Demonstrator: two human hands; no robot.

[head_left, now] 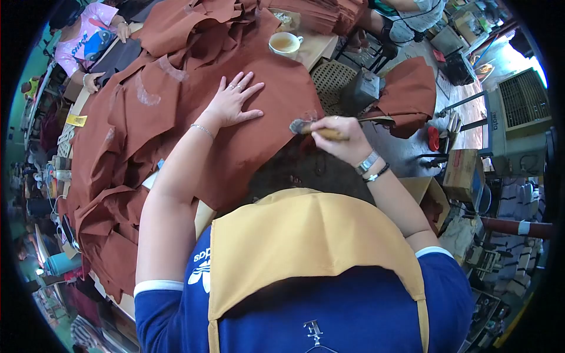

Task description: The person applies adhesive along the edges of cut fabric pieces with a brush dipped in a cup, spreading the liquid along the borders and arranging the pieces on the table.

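My left hand lies flat with its fingers spread on a reddish-brown sheet of material, which is spread over the work table. In my right hand is a brush with a wooden handle. Its greyish bristle end touches the sheet at the right edge, where a whitish smear shows. Beyond my hands stands a white cup holding a yellowish liquid.
More reddish-brown sheets lie heaped at left, and a stack sits at the back. A co-worker stands at the far left. A perforated stool and draped brown pieces are on the right.
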